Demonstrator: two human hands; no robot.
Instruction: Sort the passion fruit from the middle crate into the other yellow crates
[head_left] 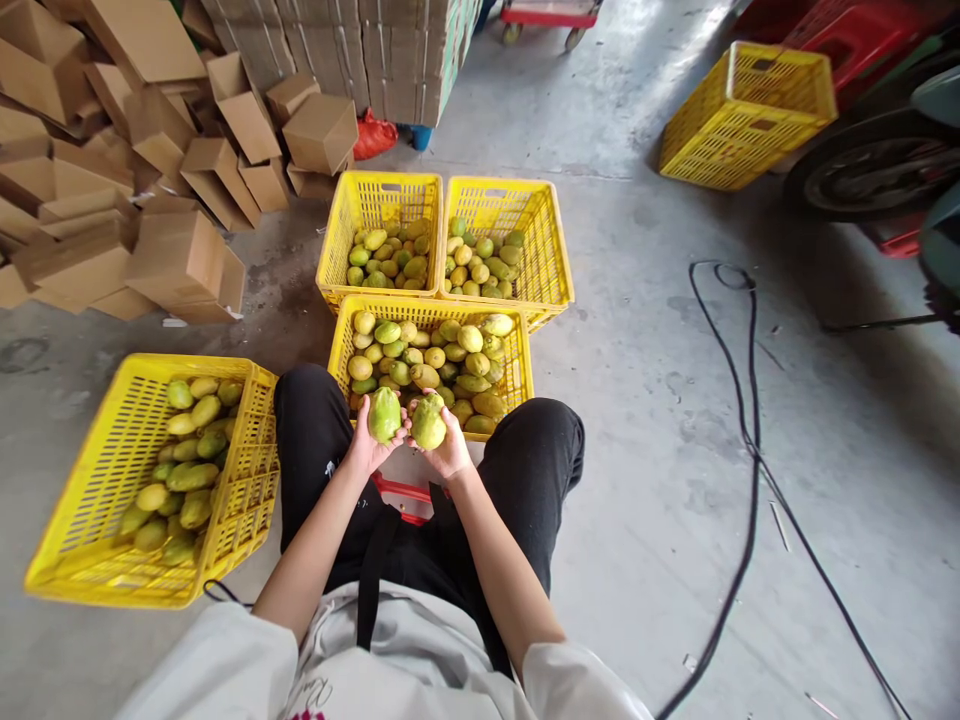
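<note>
My left hand is closed around a green papaya. A yellower green papaya sits in my right hand, its fingers wrapped round the underside. Both hands are side by side between my knees, over the near edge of a yellow crate. Inside that crate lie several green and yellow papayas. To my left, a tilted yellow crate has more papayas gathered along its right side.
Two more yellow crates with papayas, one left and one right, stand just beyond. Cardboard boxes are heaped at the far left. A black cable runs over the floor on the right, near a yellow crate and a vehicle wheel.
</note>
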